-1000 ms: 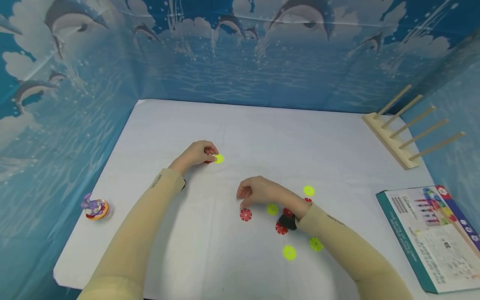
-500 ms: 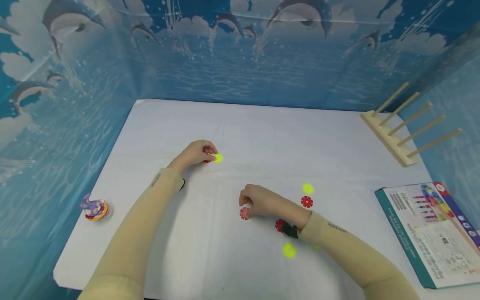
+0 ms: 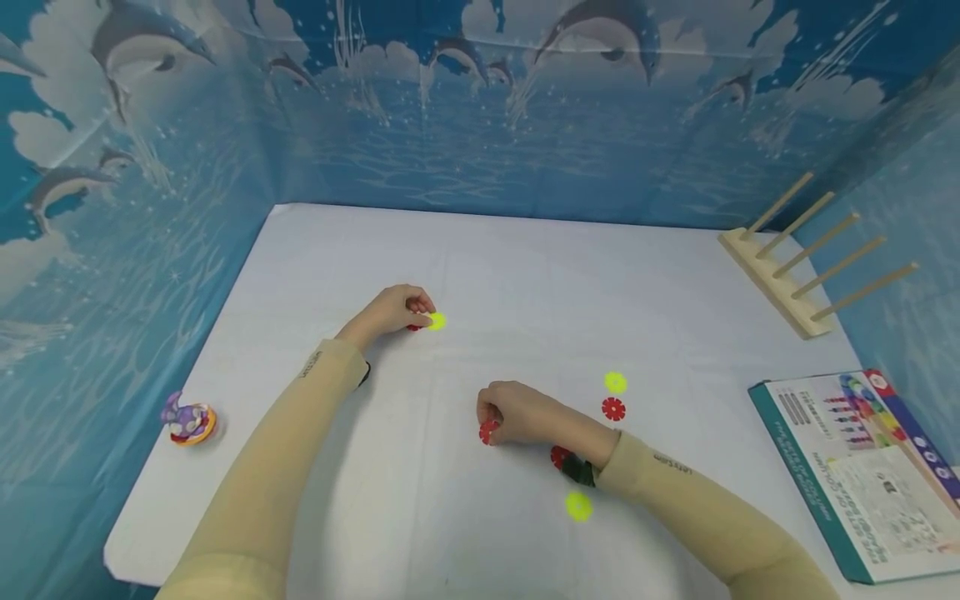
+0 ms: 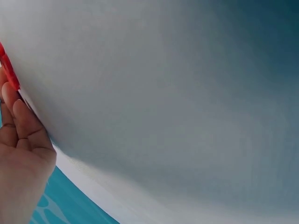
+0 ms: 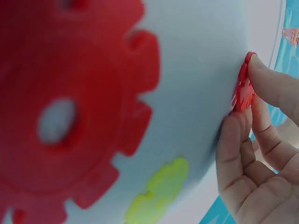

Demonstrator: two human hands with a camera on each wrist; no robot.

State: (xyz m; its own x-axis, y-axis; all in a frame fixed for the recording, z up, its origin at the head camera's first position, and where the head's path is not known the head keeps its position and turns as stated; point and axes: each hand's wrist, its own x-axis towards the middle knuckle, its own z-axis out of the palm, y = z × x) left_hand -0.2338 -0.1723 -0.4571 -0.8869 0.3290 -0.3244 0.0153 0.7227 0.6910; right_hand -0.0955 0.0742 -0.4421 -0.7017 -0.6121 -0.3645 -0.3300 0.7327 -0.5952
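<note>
In the head view my left hand [image 3: 388, 310] rests at the table's middle left, fingers curled around a red notched plastic disc [image 3: 414, 327]. A yellow notched disc [image 3: 438, 321] touches its thumb tip. The left wrist view shows the red disc [image 4: 9, 69] at the fingertips; the thumb is hidden there. My right hand [image 3: 519, 412], nearer the front, pinches another red notched disc [image 3: 487, 432] between thumb and fingers. That disc [image 5: 245, 86] stands tilted on edge in the right wrist view. Beside the right wrist lie a red disc [image 3: 559, 457] and a yellow disc [image 3: 578, 506].
Right of the right hand lie a yellow disc [image 3: 616, 382] and a red disc [image 3: 613, 408]. A wooden peg rack [image 3: 780, 283] stands at the back right, a flat box [image 3: 855, 475] in front of it. A small purple toy [image 3: 189, 419] sits at the left edge.
My right hand has moved down toward me and taken hold of the red disc, now tilted up. The hand and forearm now cover some discs seen before. My left hand has stayed put.
</note>
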